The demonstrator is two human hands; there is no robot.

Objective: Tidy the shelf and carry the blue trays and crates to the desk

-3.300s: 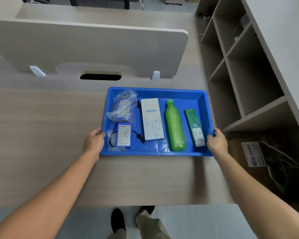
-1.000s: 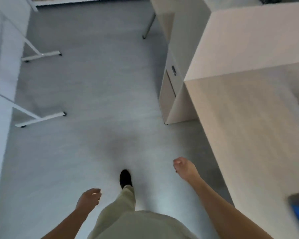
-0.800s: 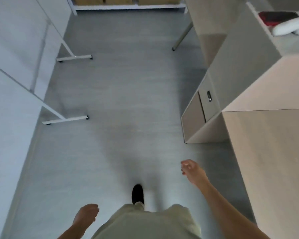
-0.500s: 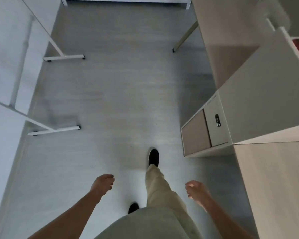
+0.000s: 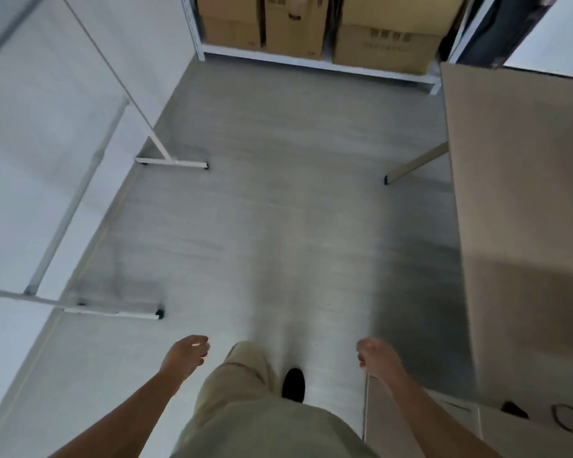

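No blue tray or crate is in view. I look down at a grey floor while walking. My left hand (image 5: 186,355) hangs low at the left of my legs, fingers loosely curled, holding nothing. My right hand (image 5: 376,358) hangs at the right, also loosely curled and empty. A white metal shelf (image 5: 315,62) stands at the far end of the aisle, with brown cardboard boxes (image 5: 291,24) on its bottom level.
White partition panels on wheeled feet (image 5: 172,161) line the left side. A light wooden desk (image 5: 523,200) runs along the right, one slanted leg (image 5: 414,165) reaching into the aisle. A low cabinet top (image 5: 523,421) with dark small items sits at the bottom right.
I let go of the blue tray on the desk, turned away and walked down the aisle. The shelf with boxes has come into view ahead; both hands swing empty.
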